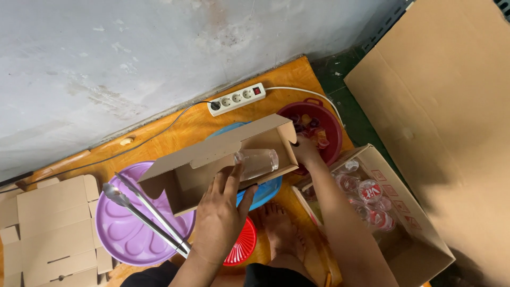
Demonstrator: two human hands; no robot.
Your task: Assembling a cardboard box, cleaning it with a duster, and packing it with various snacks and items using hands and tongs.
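I read the step in hand as loading: a clear plastic cup of water [257, 162] lies on its side inside the long open brown cardboard box [223, 159], just beyond the fingertips of the left hand [220, 215]. That hand's fingers [232, 178] are spread apart over the near wall of the box, touching its edge; they are not clamped on the cup. The right hand [306, 150] sits at the far end of the box. Its fingers are mostly hidden behind the cardboard, so I cannot tell whether they grip or only steady that end.

My judgement: the next move calls for seating the cup flat along the box floor while the right hand keeps the box from tipping, since the box rests tilted over the round blue plastic lid [264, 192].

Counts:
- open long box: one
- cups in it: one
- flat folded cardboard blanks [50, 231], left of the left hand: a stack, number unclear
- large carton of sealed cups [390, 212], right of the right forearm: one; cups showing, roughly six
- metal tongs [146, 210] lying on a purple scalloped plastic tray [125, 234]: one each
- dark red bowl [332, 130] beyond the right fingers: one
- small red ribbed lid [243, 245]: one
- white power strip [237, 99]: one
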